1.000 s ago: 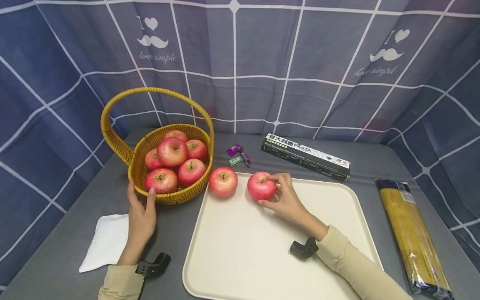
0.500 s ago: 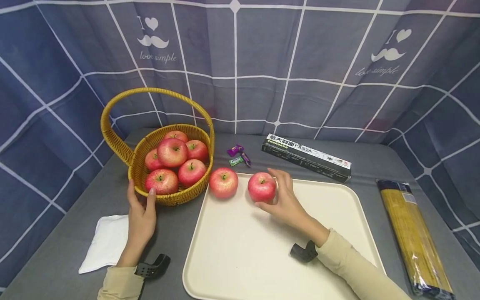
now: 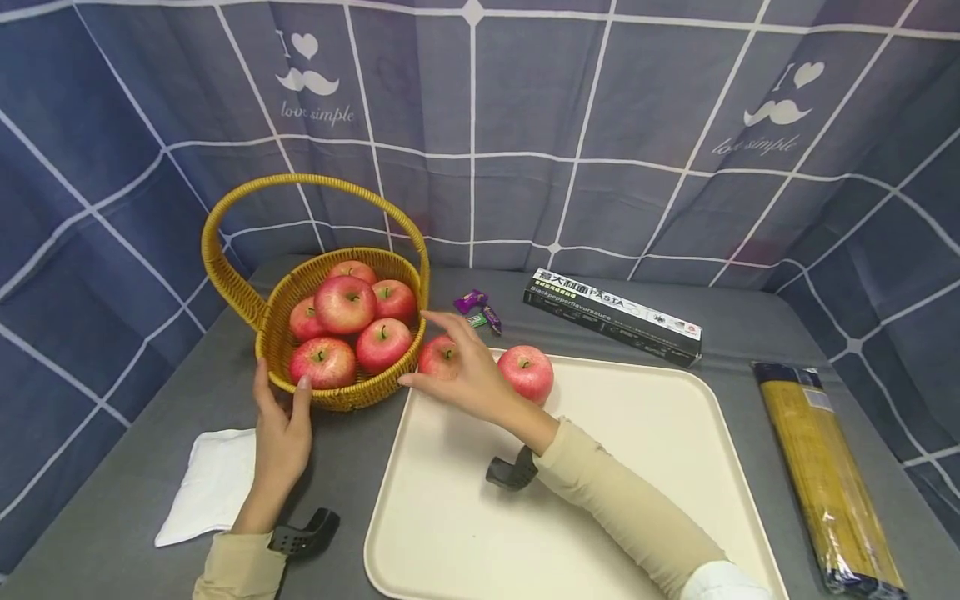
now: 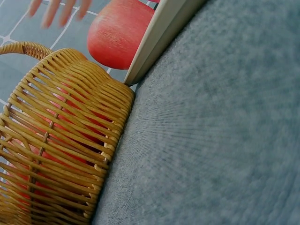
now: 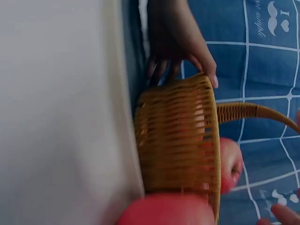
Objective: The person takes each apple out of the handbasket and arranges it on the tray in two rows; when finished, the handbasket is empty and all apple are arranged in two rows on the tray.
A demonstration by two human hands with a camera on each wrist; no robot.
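In the head view my left hand (image 3: 282,442) holds the near rim of a yellow wicker basket (image 3: 367,392), its thumb over the edge and its fingers against the outside. Several red apples (image 3: 345,305) lie in the basket. My right hand (image 3: 476,379), fingers and thumb spread, hovers over the left apple (image 3: 437,358) at the tray's corner and partly hides it. The left wrist view has the blurred right fingers (image 4: 58,9) apart from that apple (image 4: 119,35). A second apple (image 3: 527,373) sits on the cream tray (image 3: 465,533), behind the right wrist.
Wrapped candies (image 3: 480,308) lie beyond the tray. A black pasta box (image 3: 611,317) stands at the back. On the right is a pack of spaghetti (image 3: 828,475); a folded white cloth (image 3: 210,483) lies at left. The basket's handle (image 3: 315,179) arches up high.
My right hand has let go of the right apple on the tray and moved left to the apple beside the basket. The left hand and the basket have stayed put.
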